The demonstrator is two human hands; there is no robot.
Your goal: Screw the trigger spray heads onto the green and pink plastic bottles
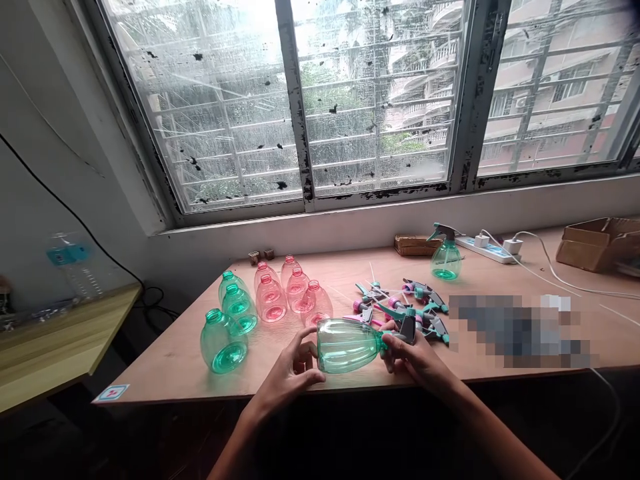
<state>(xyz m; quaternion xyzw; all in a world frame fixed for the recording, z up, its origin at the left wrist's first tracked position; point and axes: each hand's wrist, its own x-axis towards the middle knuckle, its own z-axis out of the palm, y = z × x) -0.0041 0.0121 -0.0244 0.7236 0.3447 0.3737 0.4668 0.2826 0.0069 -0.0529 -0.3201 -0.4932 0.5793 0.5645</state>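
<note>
A clear green spray bottle (349,347) lies sideways in the air over the table's front edge, its base to the left and its neck to the right. My left hand (295,365) is closed around the base end, with thumb and fingers on the rim. At the neck, my right hand (409,353) grips a grey and green trigger sprayer head (407,327) against the bottle's mouth. Whether the head is screwed on I cannot tell, as fingers cover the joint. Just behind lies a pile of loose trigger heads (423,293), green-grey and pink-purple, with thin white tubes.
Three open green bottles (224,343) and several pink bottles (271,300) stand upright at left. A green bottle with its sprayer (446,260) stands at the back, near a white power strip (490,249). Cardboard boxes (590,247) and a pixelated patch are on the right.
</note>
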